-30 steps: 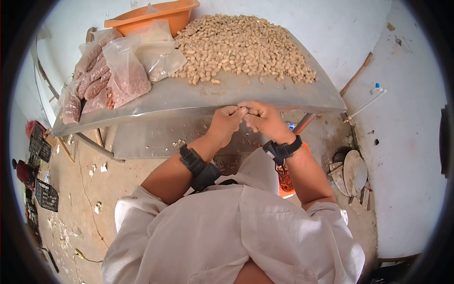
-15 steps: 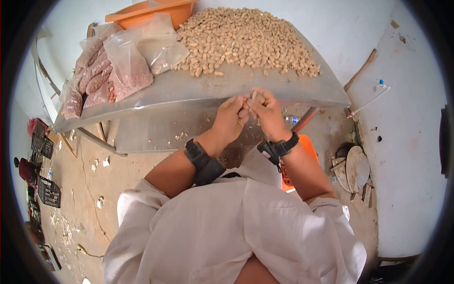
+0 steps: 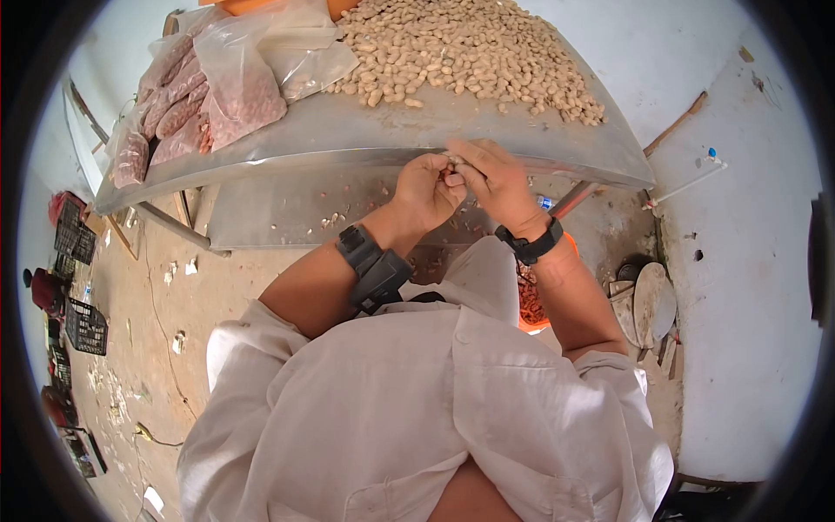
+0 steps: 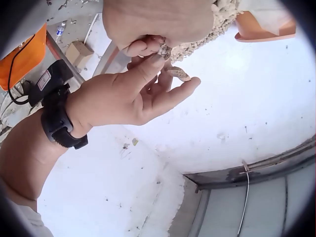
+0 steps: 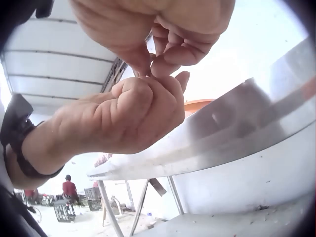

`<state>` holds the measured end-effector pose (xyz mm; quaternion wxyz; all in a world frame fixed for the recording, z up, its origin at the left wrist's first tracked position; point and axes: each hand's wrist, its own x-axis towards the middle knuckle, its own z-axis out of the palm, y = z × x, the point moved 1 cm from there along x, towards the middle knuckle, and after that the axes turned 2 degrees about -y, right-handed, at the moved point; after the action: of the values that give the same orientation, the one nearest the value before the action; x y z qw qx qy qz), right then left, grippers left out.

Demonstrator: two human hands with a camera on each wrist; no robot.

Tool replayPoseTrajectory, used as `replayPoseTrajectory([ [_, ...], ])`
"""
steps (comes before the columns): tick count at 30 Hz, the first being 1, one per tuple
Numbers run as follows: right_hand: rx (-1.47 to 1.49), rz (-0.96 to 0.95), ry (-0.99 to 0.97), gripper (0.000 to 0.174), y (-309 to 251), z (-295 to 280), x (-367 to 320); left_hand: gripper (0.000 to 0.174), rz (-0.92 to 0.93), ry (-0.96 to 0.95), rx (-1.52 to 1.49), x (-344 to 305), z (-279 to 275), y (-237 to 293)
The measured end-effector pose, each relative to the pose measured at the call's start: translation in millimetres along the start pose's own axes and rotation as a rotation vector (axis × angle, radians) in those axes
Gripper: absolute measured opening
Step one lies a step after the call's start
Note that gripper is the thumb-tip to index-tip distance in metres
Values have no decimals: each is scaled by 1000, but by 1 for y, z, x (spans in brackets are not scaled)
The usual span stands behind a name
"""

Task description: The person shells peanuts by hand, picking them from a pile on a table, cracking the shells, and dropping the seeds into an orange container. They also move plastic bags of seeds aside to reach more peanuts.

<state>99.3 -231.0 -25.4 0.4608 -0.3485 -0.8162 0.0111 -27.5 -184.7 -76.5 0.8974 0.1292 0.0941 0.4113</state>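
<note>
Left wrist view: right hand [image 4: 121, 98] holds peanut [image 4: 178, 74], label [image 4: 44, 80] on black device [image 4: 59, 74] unreadable.

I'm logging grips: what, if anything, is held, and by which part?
The left hand and right hand pinch a broken peanut at fingertips; the right also holds a curved shell. Which parts, I can't tell.

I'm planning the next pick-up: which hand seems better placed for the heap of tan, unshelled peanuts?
Probably the right hand: its fingers are nearer the peanut heap than the left hand. It may first need to drop its curved, mottled peanut shell.
</note>
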Motion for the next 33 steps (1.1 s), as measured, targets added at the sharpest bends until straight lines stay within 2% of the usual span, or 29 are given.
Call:
replayPoseTrajectory([
  [2, 4, 80, 9, 36, 3, -1, -1, 10, -43, 12, 38, 2, -1, 1],
  [3, 5, 120, 15, 36, 5, 0, -2, 10, -57, 22, 148, 0, 0, 0],
  [6, -13, 79, 75, 31, 10, 2, -9, 11, -106, 28, 411, -7, 5, -3],
  [9, 408, 509, 119, 23, 13, -9, -26, 15, -124, 13, 492, -12, 10, -2],
  [12, 277, 620, 48, 15, 45, -46, -68, 21, -93, 31, 483, -15, 6, 4],
  [14, 53, 666, 32, 11, 70, -75, -106, 24, -98, 60, 468, -14, 2, 9],
  [16, -247, 699, -76, 13, 112, -103, -157, 24, -94, 96, 440, -14, -3, 9],
  [19, -668, 629, -261, 15, 106, -134, -180, 23, -91, 125, 406, -11, -11, 7],
  [22, -585, 634, -86, 15, 95, -138, -147, 22, -106, 139, 355, -6, -21, 3],
  [25, -574, 535, -41, 15, 78, -133, -81, 21, -115, 153, 347, -9, -23, -1],
  [27, -534, 444, 7, 15, 87, -128, -43, 20, -108, 156, 356, -11, -24, 0],
  [29, -483, 377, -12, 17, 103, -120, -6, 19, -93, 154, 355, -13, -28, 3],
  [33, -484, 402, -163, 21, 135, -99, 55, 18, -121, 184, 339, -11, -46, 6],
])
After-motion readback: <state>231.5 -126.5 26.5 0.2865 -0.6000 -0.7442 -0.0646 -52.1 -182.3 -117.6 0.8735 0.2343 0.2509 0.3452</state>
